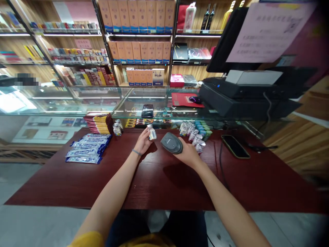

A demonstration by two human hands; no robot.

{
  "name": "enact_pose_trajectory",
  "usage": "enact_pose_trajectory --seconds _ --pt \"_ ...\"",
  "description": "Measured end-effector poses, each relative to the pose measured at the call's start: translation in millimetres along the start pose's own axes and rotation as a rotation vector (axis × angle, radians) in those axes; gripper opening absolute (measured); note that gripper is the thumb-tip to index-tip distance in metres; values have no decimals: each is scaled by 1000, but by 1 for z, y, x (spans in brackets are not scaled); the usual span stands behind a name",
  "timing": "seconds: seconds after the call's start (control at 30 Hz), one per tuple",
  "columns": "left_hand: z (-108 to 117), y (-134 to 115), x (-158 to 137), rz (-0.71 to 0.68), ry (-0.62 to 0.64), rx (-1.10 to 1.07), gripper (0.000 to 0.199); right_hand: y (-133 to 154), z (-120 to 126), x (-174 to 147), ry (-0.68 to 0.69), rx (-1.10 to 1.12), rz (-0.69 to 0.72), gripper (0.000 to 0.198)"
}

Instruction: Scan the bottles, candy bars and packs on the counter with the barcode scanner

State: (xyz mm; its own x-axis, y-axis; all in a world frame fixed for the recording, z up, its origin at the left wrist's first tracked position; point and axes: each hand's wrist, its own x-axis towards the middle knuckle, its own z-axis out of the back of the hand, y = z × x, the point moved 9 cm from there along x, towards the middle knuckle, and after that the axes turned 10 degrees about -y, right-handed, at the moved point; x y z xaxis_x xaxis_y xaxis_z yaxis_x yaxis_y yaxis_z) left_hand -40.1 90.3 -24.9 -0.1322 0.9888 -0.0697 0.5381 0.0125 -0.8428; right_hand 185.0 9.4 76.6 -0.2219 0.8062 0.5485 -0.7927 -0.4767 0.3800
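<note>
We've got our left hand (143, 142) pinched around a small clear glass bottle with a silver cap (151, 132), held up just above the dark red wooden desk (77, 178), while our right hand (187, 153) grips a grey handheld barcode scanner (171, 142) aimed right beside it. Watch that right wrist: it sits close against the cluster of matching silver-capped bottles (192, 134), and a careless swing could topple them. The black scanner cable (220, 161) trails near a dark smartphone (235, 146), so a tug might drag it.

Bottle (152, 132) left of scanner (171, 142), on table (77, 178).
</note>
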Motion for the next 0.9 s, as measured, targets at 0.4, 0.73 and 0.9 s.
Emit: enact_pose_trajectory --seconds 0.4,0.73,0.9 --pt "-34 11 -11 137 8 -208 26 -46 56 4 -414 374 -198 48" --pt "-104 38 -2 -101 85 102 57 -124 101 1 -631 458 -442 35" --pt "-135 62 5 -305 117 383 53 -144 110 -2 -647 430 -492 33"
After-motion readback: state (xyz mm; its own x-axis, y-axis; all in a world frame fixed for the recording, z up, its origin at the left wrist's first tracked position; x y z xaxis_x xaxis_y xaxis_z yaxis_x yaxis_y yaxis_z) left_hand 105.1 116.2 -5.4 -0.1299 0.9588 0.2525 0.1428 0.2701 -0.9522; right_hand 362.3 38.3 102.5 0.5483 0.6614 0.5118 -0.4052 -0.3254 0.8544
